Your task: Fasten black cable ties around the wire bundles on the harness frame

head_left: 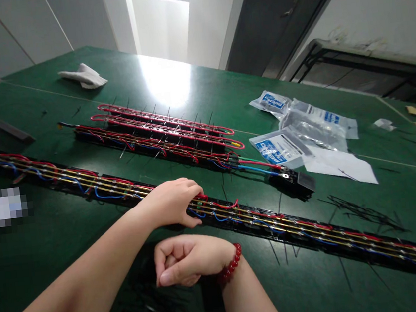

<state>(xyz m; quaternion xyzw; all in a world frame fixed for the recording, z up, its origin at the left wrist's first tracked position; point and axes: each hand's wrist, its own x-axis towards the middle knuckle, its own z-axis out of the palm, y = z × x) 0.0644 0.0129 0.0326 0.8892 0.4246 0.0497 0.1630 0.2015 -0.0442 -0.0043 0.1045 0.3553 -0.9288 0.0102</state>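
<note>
A long black strip (291,224) runs across the table, carrying brass-coloured rods and red and blue wires. My left hand (175,202) lies over its middle, fingers on the far edge and thumb at the near edge, gripping it. Just below, nearer to me, my right hand (193,260) is curled into a fist, a red bead bracelet at the wrist. Whatever the fist may hold is hidden. Thin black cable ties stick out from the strip on both sides. Behind it lies a group of shorter black strips (150,145) with looped red wires.
A black connector block (296,183) ends the shorter group's cables. Clear plastic bags (313,124) and white paper (338,163) lie at right. Loose black tie ends (365,213) are scattered nearby. A white cloth (86,75) and a grey bar (13,130) lie at left.
</note>
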